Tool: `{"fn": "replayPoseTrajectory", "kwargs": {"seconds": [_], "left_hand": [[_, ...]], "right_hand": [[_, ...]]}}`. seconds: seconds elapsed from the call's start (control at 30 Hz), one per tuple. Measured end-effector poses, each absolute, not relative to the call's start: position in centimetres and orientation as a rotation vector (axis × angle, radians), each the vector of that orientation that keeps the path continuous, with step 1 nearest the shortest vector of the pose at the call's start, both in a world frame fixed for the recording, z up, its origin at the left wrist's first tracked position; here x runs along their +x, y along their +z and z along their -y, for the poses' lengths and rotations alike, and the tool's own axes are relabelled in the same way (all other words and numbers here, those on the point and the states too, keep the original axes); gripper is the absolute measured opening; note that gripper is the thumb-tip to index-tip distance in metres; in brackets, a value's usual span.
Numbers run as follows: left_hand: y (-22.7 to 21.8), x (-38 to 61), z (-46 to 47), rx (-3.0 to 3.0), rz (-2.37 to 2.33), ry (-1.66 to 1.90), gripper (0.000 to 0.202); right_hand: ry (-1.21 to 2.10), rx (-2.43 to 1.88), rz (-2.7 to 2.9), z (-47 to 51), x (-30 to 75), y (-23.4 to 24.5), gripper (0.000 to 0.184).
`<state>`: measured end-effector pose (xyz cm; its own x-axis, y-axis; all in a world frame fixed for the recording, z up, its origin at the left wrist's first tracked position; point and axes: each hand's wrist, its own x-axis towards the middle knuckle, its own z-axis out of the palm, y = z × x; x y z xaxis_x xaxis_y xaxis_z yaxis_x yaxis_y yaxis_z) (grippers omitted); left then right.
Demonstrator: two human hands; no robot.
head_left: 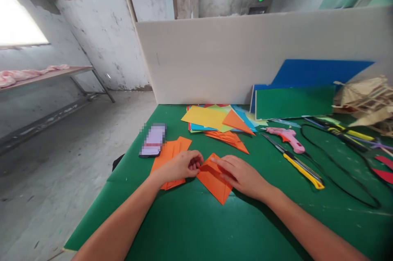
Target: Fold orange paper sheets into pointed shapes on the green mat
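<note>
A partly folded sheet of orange paper [216, 181] lies on the green table between my hands, one corner pointing toward me. My left hand [187, 166] has its fingers curled, with thumb and fingertips pinching the paper's left corner. On the other side, my right hand [242, 174] grips the paper, index finger along its upper edge and thumb lower on its face. Under and beside my left wrist lie several orange paper pieces [167, 156]. Beyond my hands is a fanned pile of folded orange triangles [230, 140].
A stack of coloured paper [204, 117] lies at the back. To the right are a pink glue gun [288, 138] with a looping black cord and a yellow utility knife [302, 169]. A phone [153, 140] lies left. Green board [294, 103] leans against a white panel [215, 60].
</note>
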<state>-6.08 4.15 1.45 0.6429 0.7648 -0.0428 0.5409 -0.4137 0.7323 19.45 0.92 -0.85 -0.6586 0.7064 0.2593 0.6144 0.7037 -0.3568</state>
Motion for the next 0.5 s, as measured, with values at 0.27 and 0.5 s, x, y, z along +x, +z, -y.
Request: {"fn": "replayPoseTrajectory", "kwargs": {"seconds": [0.27,0.5], "left_hand": [[1.8,-4.2,-3.1,2.448,-1.106,0.366,0.016],[2.4,-4.0,-2.4,2.410,-1.308,0.281,0.014]], "right_hand": [[0.238,-1.178,2.474,-1.3,19.5,-1.1,0.054],[0.214,-1.165,2.482,-1.3,19.4,-1.2,0.056]]}}
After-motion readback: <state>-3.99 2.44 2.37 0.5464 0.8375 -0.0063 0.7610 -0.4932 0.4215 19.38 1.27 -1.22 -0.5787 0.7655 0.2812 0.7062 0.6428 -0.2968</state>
